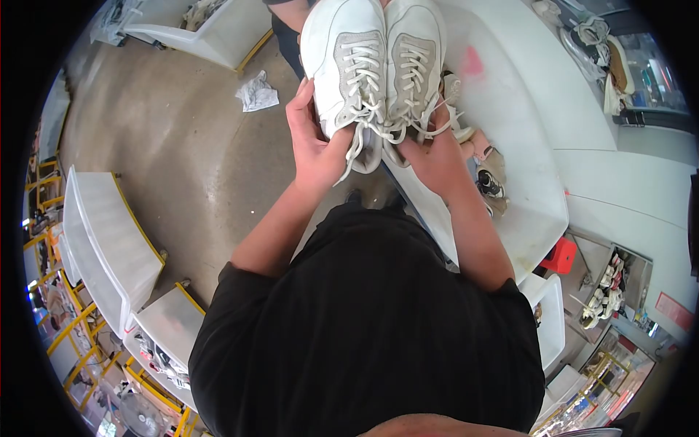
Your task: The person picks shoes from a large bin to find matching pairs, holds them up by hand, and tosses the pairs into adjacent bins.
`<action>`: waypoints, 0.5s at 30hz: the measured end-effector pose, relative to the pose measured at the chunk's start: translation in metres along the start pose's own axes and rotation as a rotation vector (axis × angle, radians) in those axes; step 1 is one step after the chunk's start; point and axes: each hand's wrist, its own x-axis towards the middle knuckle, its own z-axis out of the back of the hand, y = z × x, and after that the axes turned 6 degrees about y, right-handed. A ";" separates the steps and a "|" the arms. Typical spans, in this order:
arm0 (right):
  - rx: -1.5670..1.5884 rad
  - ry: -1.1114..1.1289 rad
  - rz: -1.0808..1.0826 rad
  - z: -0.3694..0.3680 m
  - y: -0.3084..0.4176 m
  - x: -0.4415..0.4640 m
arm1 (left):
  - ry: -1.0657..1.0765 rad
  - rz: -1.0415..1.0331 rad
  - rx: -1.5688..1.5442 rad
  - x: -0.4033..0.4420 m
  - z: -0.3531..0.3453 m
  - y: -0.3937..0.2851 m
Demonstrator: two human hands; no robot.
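Observation:
Held up in front of me is a pair of white lace-up sneakers with grey panels, side by side with toes pointing away and heels toward me. My left hand (314, 146) grips the left sneaker (328, 44) near its heel, thumb at the opening and fingers along the outer side. At the heel of the right sneaker (419, 33), my right hand (435, 156) is closed, its fingers partly hidden behind loose laces. The two shoes touch each other, and their laces hang over the openings.
A white tub (535, 167) on my right holds several shoes, including a black one (491, 183). Another person's arm (291, 13) shows beyond the sneakers. Crumpled paper (257, 92) lies on the floor. White bins (109, 240) stand at left, and a red object (559, 256) sits at right.

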 end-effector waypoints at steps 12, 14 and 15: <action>-0.171 0.045 -0.051 -0.035 -0.006 0.033 | -0.219 0.180 -0.335 -0.005 0.020 -0.012; -0.201 0.089 -0.021 -0.039 -0.010 0.038 | -0.217 0.225 -0.279 -0.007 0.028 -0.008; -0.202 0.095 -0.020 -0.041 -0.008 0.039 | -0.209 0.265 -0.226 -0.008 0.031 -0.004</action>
